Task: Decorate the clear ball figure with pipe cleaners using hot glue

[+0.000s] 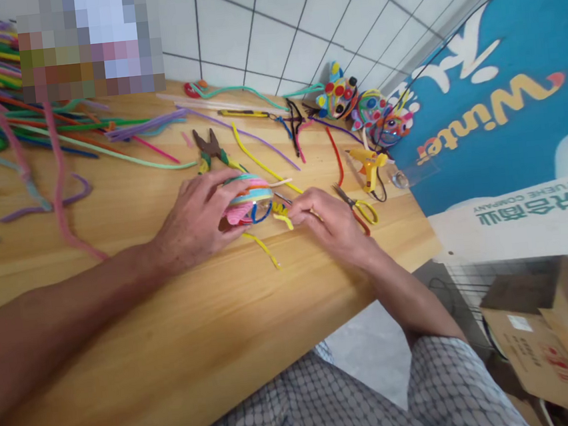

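Within left hand (204,214) — striped ball (252,193).

Fairly bright, diffuse light; shadows soft. Table (175,330) carries a mild sheen. Below its right end: dimmer, carton (553,348) print too soft to read. Behind it: wall tiles (224,38) skewed, wide-angle stretch; pixelated block (89,44) behind its left part.

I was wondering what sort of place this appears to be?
It looks like a craft workspace, perhaps in a shop or studio: colourful pipe cleaners lie across the wooden table, with a yellow glue gun and pliers also on it.
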Motion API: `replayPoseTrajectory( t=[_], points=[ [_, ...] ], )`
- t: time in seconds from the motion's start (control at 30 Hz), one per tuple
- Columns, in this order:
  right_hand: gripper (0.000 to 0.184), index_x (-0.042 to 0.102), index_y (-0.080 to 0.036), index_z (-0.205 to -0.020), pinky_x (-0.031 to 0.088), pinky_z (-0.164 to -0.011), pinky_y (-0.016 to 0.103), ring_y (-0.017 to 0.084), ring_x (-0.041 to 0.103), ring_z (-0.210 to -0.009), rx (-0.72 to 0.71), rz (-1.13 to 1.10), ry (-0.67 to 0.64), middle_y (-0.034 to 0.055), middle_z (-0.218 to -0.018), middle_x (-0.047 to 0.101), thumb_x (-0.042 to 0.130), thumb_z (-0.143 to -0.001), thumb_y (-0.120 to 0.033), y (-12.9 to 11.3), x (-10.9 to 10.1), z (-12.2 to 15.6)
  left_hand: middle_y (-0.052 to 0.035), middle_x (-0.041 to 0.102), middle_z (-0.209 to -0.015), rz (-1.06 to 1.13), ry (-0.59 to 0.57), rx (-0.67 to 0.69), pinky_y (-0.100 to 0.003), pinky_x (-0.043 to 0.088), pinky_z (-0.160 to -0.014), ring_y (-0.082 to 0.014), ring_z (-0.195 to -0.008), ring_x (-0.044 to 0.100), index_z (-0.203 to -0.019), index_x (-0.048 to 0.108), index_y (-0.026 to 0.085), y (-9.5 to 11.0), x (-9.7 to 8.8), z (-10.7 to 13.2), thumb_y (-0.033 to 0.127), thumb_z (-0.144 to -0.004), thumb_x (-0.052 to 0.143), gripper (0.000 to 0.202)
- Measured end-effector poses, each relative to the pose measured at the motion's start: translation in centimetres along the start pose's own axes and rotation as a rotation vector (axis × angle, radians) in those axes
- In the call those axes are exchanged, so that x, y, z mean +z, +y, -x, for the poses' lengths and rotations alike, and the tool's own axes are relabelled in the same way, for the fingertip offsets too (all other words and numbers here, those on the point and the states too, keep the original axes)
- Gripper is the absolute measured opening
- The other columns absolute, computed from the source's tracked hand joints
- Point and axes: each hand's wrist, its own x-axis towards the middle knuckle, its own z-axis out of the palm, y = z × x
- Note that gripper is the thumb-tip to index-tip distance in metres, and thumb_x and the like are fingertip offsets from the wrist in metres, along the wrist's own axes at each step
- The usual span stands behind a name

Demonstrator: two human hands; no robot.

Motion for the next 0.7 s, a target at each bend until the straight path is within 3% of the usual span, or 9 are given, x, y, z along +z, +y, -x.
replayPoseTrajectory(
  t=[0.2,0.4,0.57,0.7],
  points=[
    [0.026,0.072,-0.027,-0.11,0.06,-0.093,0.038,0.021,0.074,-0.099,-0.019,0.028,0.029,0.0042,-0.104,0.079,0.053,-0.121,-0.041,0.0,1.6,-2.9,-0.0127,0.069,-0.155,0.02,0.042,0.06,-0.053,0.058,-0.121,-0.032,-0.144,0.067,-0.159,0.054,0.029,0.1,0.2,-0.1,0.038,-0.106,0.072,0.056],
    [0.004,0.071,-0.025,-0.112,0.057,-0.084,0.034,0.019,0.071,-0.089,0.038,0.045,0.144,0.0022,-0.101,0.076,0.067,-0.111,-0.024,-0.8,1.3,-1.8,-0.0121,0.068,-0.156,0.042,0.046,-0.02,-0.055,0.057,-0.122,-0.0325,-0.144,0.068,-0.157,0.053,0.031,0.3,0.1,-0.4,0.041,-0.105,0.075,0.057],
    [0.017,0.075,-0.027,-0.107,0.057,-0.087,0.038,0.023,0.071,-0.095,-0.012,0.184,-0.02,0.0056,-0.1,0.076,0.06,-0.114,-0.024,0.4,2.4,-0.7,-0.0105,0.066,-0.159,0.047,-0.008,-0.128,-0.056,0.052,-0.13,-0.0315,-0.149,0.064,-0.156,0.055,0.027,0.6,-0.4,-0.7,0.047,-0.108,0.072,0.055],
    [0.017,0.078,-0.027,-0.115,0.057,-0.088,0.04,0.025,0.071,-0.099,-0.048,0.286,-0.126,0.0077,-0.104,0.078,0.061,-0.115,-0.027,2.0,4.2,-0.7,-0.0113,0.065,-0.16,0.072,-0.007,-0.137,-0.054,0.049,-0.131,-0.033,-0.149,0.063,-0.157,0.056,0.024,0.6,-0.7,-0.7,0.047,-0.106,0.075,0.059]
  ],
)
